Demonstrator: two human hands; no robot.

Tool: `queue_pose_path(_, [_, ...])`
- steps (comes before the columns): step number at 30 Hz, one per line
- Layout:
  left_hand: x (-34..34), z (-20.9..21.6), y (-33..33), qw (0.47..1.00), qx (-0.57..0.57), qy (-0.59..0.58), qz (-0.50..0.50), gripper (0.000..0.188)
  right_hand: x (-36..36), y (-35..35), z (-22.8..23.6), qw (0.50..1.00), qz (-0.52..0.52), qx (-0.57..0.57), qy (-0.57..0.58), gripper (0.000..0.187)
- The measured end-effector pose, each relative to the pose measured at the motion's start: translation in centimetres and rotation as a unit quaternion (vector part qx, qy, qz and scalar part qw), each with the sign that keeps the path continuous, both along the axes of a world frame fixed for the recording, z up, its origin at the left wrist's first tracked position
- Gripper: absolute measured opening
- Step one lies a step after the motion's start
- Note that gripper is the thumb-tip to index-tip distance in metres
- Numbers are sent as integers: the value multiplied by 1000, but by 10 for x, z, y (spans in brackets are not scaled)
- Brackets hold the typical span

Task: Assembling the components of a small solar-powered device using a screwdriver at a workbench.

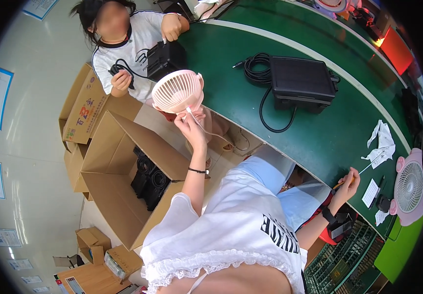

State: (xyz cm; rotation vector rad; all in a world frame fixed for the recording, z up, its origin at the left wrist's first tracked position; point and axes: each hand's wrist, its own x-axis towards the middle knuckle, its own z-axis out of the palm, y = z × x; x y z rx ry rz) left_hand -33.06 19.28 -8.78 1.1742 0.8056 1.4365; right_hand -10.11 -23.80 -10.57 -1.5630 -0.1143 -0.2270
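My left hand is closed on a small pale-pink fan, held up past the table's near edge with its slatted grille showing. A thin white cable meets the fan at my fingertips and hangs down from there. Over the table's right part, my right hand is closed round a thin screwdriver with an orange handle; its slim shaft points toward a crumpled white tissue. On the table between my hands lies a black box with a coiled black cable.
Across the corner, another person holds a black box and its cable. A pink clip fan stands at the table's right end, near a white slip. An open carton with black cabled items stands left of me. The green table curves rightward.
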Motion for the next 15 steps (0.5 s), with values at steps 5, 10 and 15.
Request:
queue_pose_path(5, [1, -27, -3, 1000, 7, -16, -3, 22, 5, -10, -11, 1000, 9, 1, 5, 14])
queue_pose_path(10, [-15, -113, 1, 936, -332, -54, 102, 33, 6, -9, -10, 1000, 13, 4, -14, 16])
queue_pose_path(15, [-31, -153, -36, 865, -376, 252, -214, 27, 5, -5, -5, 999, 15, 16, -24, 18])
